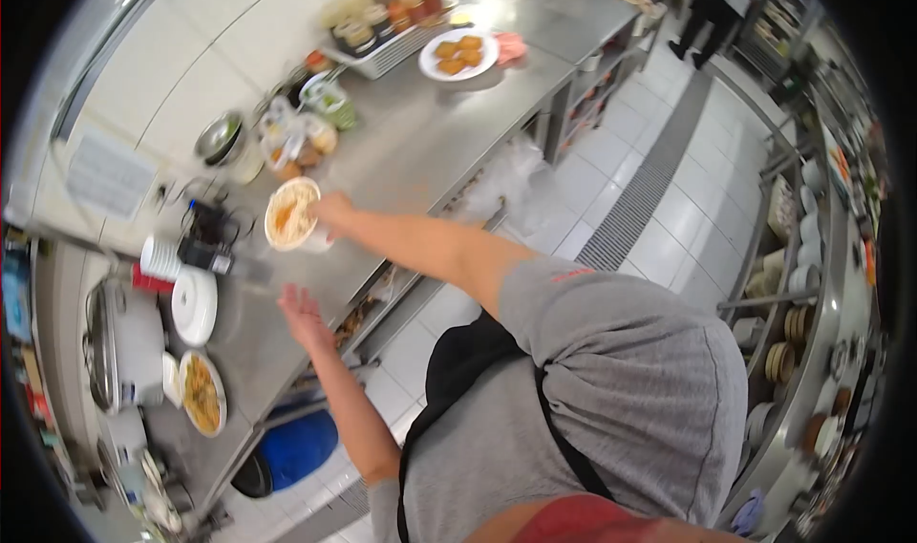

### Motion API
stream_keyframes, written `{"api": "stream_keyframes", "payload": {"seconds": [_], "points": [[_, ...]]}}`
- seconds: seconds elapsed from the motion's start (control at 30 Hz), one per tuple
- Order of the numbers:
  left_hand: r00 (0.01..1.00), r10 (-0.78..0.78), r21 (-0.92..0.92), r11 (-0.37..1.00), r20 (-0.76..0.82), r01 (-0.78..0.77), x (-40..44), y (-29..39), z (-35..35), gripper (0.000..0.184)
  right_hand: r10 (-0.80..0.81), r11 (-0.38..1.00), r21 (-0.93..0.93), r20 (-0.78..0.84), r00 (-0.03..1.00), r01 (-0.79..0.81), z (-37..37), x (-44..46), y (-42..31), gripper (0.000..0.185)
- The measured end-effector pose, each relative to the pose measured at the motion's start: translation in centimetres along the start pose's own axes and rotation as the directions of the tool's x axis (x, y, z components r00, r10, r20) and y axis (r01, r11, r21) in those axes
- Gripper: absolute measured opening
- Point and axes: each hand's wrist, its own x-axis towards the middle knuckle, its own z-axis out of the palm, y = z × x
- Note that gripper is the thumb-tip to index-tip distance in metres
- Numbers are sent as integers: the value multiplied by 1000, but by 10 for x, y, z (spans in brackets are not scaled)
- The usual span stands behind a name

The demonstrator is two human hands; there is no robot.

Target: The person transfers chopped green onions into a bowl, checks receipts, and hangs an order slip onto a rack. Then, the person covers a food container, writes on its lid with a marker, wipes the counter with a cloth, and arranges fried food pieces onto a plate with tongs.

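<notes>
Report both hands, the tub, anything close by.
Right hand at the tub's rim, grip unclear. Left hand open, empty. Tub uncovered, pale food inside with an orange patch. Bags crowd one side.

A long steel desk is set against a white-tiled wall; the glossy white floor is crossed by a grey drain grate, and metal shelving is ranged opposite.

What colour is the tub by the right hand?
The tub by the right hand is white; it shows in the head view, the only one.
</notes>
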Motion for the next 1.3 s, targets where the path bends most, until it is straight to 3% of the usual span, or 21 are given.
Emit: {"api": "stream_keyframes", "payload": {"seconds": [0.03, 0.13, 0.2, 0.3, 0.4, 0.43, 0.53, 0.6, 0.67, 0.73, 0.8, 0.87, 0.93, 1.0, 1.07, 1.2, 1.3], "points": [[1000, 4, -30, 1000, -18, -5, 19, 2, 9, 61, 32, 999, 20, 6, 999, -32, -10, -9, 0, 40], [971, -51, -207, 973, 233, 101, 83, -26, 30, 68, 17, 1000, -6, -38, 999, -18, -38, -38, -4, 32], [973, -37, -312, 944, 227, 109, 82, -34, 61, 71, 139, 986, -98, 47, 989, -133, -58, -47, -12, 34], [990, -59, -355, 929, 128, 101, 60, -36, 101, 72, 96, 995, 21, -1, 995, -96, -92, -61, -24, 26], [960, -168, -358, 902, 225, 242, 37, -34, 146, 73, 169, 982, 76, 54, 984, -173, -141, -73, -34, 17], [910, -228, -456, 807, 346, 376, 35, -33, 161, 69, 168, 983, 69, 58, 984, -171, -161, -82, -46, 14], [832, -212, -387, 809, 512, 444, 29, -59, 225, 66, 147, 968, 200, 39, 988, -152, -237, -93, -63, 11], [754, -238, -344, 779, 612, 525, 13, -69, 287, 63, 117, 966, 238, -42, 992, -104, -299, -101, -76, 25], [636, -231, -268, 763, 736, 588, 3, -84, 354, 59, 60, 946, 325, -169, 984, -2, -358, -112, -86, 21], [663, -292, -127, 852, 690, 508, -4, -103, 427, 51, 67, 958, 287, -318, 946, 28, -416, -126, -107, 17], [475, -254, -84, 808, 843, 583, -1, -128, 500, 45, 36, 946, 308, -418, 908, 104, -473, -129, -124, 14], [427, -227, 0, 883, 875, 469, -14, -132, 574, 43, 38, 941, 315, -471, 882, 127, -529, -127, -142, 12], [360, -203, -43, 820, 910, 571, -19, -145, 638, 42, -12, 934, 308, -481, 876, 182, -583, -119, -160, 12], [380, -241, -93, 727, 893, 680, -27, -154, 698, 38, -41, 946, 253, -528, 848, 204, -631, -105, -184, 13], [446, -236, -152, 721, 863, 676, -8, -189, 744, 34, -27, 937, 296, -464, 885, 184, -683, -78, -200, 14], [673, -215, -310, 761, 708, 570, 4, -220, 806, 33, 63, 963, 266, -369, 927, 41, -746, -37, -246, 19], [743, -188, -390, 754, 642, 528, 16, -229, 856, 39, 2, 985, 168, -255, 967, 43, -795, 3, -271, 26]]}}
